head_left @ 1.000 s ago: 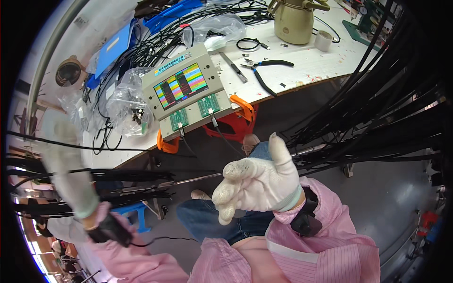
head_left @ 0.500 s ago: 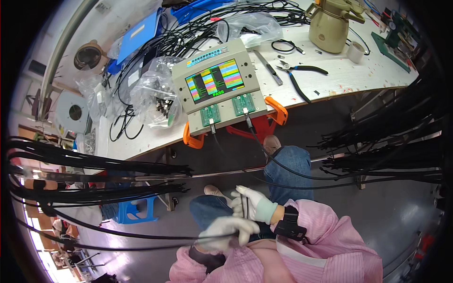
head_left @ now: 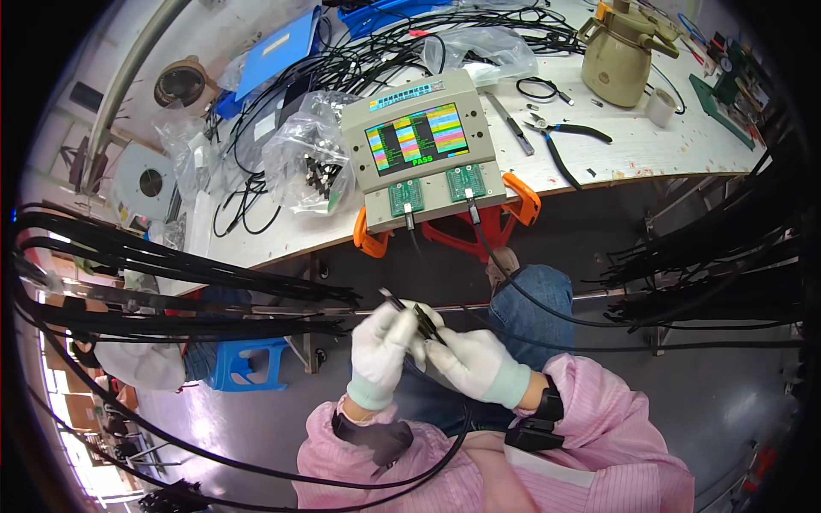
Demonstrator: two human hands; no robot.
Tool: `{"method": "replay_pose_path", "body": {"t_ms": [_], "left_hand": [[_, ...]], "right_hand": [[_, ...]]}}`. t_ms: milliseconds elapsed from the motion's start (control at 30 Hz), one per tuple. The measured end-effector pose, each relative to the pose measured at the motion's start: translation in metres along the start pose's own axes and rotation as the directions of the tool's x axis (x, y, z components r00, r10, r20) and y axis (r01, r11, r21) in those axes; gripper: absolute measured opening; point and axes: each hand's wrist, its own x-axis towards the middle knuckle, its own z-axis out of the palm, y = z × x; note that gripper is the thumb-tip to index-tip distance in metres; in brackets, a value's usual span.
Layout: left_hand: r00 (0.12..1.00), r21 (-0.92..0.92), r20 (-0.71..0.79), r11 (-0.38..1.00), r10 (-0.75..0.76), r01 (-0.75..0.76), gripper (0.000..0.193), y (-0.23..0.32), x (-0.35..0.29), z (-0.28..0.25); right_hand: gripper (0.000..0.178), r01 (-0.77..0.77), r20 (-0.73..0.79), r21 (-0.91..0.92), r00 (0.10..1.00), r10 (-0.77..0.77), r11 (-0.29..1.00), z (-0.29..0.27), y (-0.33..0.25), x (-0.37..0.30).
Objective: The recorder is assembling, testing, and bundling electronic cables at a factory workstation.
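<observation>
Both hands wear white gloves and meet above my lap. My left hand is closed on a black cable, whose connector end sticks out past the fingertips. Pinched in my right hand is a dark cable end, touching or almost touching the left fingers. Whether both ends belong to one cable is hidden by the fingers. A black cable loops below the hands and runs off to the left. Beyond them, a grey tester with a lit screen has two cables plugged into its green boards.
Black cable bundles hang over a rail on the left and right. Orange clamp-like handles flank the tester. On the white table lie pliers, plastic bags, a jug and a tape roll. A blue stool stands left.
My left hand has risen and turned upward beside the right, now showing a connector at its fingertips. The trailing cable now loops lower, and the view has shifted slightly.
</observation>
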Motion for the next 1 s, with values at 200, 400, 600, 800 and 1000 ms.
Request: {"method": "replay_pose_path", "body": {"t_ms": [200,400,600,800,1000], "left_hand": [[0.999,-0.483,-0.052,0.875,0.016,-0.039,0.037,0.001,0.040,-0.010],[0.978,-0.253,-0.143,0.961,-0.149,0.110,0.041,0.006,0.082,0.010],[0.979,-0.465,-0.076,0.876,-0.187,0.131,0.041,-0.004,0.077,0.019],[0.969,-0.152,-0.002,0.957,-0.249,0.246,0.044,0.008,0.066,0.018],[0.961,-0.036,0.064,0.962,-0.269,0.271,0.050,0.013,0.083,-0.001]], "right_hand": [[0.026,-0.040,-0.380,0.415,0.900,0.214,0.909,-0.057,-0.029,0.011],[0.028,-0.040,-0.499,0.230,0.853,0.153,0.972,-0.075,0.021,0.046],[0.028,-0.305,-0.127,0.655,0.857,0.499,0.691,-0.074,0.012,0.075],[0.033,0.114,-0.498,-0.025,0.860,-0.111,0.993,-0.050,0.048,0.079],[0.040,-0.337,-0.130,0.611,0.850,0.510,0.716,-0.048,0.006,0.059]]}}
